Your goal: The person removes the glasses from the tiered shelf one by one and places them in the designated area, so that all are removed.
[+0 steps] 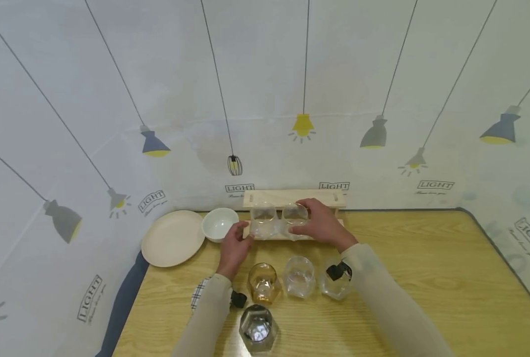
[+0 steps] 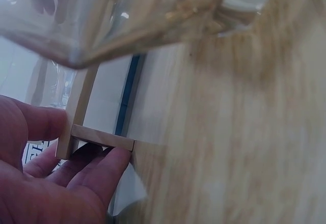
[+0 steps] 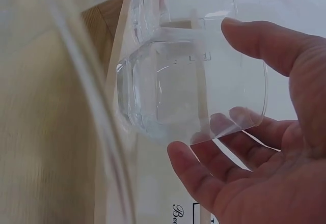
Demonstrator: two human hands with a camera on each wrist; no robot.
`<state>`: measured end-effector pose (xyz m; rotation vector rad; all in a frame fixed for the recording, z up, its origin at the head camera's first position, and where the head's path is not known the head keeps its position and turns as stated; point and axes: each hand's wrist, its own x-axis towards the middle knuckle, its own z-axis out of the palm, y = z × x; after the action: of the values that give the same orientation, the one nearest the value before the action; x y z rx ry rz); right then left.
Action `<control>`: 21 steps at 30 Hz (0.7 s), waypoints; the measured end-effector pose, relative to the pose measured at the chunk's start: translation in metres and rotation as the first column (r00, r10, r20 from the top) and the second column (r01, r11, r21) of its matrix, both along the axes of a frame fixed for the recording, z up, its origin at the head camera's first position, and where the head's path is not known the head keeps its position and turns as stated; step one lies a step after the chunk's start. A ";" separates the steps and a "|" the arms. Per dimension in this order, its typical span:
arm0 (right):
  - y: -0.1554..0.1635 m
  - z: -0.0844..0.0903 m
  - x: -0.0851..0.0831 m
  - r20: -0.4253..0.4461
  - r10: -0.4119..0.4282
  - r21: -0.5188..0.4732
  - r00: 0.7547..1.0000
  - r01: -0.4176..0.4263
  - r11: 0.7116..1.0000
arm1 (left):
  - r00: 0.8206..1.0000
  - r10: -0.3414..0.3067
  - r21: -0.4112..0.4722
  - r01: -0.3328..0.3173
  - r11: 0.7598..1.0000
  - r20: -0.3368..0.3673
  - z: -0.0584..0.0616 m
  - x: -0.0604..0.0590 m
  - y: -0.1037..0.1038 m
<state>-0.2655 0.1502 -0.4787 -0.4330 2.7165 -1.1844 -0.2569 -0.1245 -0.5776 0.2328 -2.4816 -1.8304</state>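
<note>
A pale wooden rack point(image 1: 294, 197) stands at the back of the table, against the wall. Two clear glasses stand side by side on its lower board, a left one point(image 1: 263, 218) and a right one point(image 1: 294, 213). My right hand point(image 1: 323, 223) holds the right glass, thumb on one side and fingers round the other; the right wrist view shows its faceted base point(image 3: 135, 94) on the rack. With thumb and fingers my left hand point(image 2: 71, 178) grips the left end of the rack point(image 2: 104, 137).
In front of the rack stand an amber glass point(image 1: 263, 282), a clear glass point(image 1: 299, 277), another clear glass point(image 1: 335, 287) partly behind the right wrist, and a grey glass point(image 1: 258, 328). Left are a white bowl point(image 1: 220, 223), a beige plate point(image 1: 172, 239) and checked cloth point(image 1: 198, 291) under the left forearm.
</note>
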 end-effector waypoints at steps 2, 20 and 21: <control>0.001 0.000 0.002 0.003 -0.001 -0.020 1.000 0.001 1.000 | 1.000 -0.001 0.000 0.001 1.000 0.003 0.002 0.000 0.000; 0.009 0.028 0.048 -0.171 -0.006 -0.125 0.985 -0.016 0.992 | 1.000 -0.005 0.000 0.005 1.000 0.022 0.002 0.001 -0.002; 0.010 0.028 0.052 -0.176 -0.004 -0.131 0.984 -0.019 0.991 | 1.000 0.000 -0.005 0.000 1.000 0.028 0.002 0.001 -0.001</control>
<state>-0.2138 0.1597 -0.4504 -0.5918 2.7880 -1.3927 -0.2558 -0.1258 -0.5752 0.2605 -2.5047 -1.8332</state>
